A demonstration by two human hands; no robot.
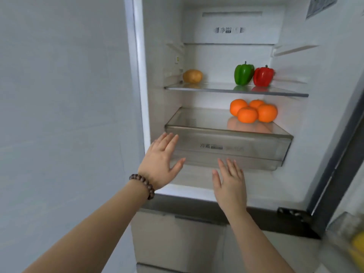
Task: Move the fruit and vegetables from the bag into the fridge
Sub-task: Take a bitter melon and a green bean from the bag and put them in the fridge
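Pale wall (59, 115) fills the left half of the frame, and the open fridge (325, 119) takes up the centre and right. On the glass shelf (216, 90) at mid-height, a potato (192, 76) is seen at the left, and a green pepper (243, 74) and a red pepper (263, 76) stand upright at the right, touching each other. Below, four oranges (254, 113) are clustered at the right on the clear cover over the drawer (226, 148). The bag cannot be made out; only a blurred clear container with something yellow (352, 247) is seen at the lower right edge.

The left hand (159, 164), with a bead bracelet (142, 185) on its wrist, is spread flat, palm forward, at the drawer's left front corner. Its fingers (168, 140) are extended and slightly apart, with the tips over the drawer's upper edge; whether they touch it cannot be told. The right hand (230, 182) is likewise held open just below the drawer front, near centre, fingers (228, 164) straight and parted, thumb out to the left. Nothing is held in either hand.
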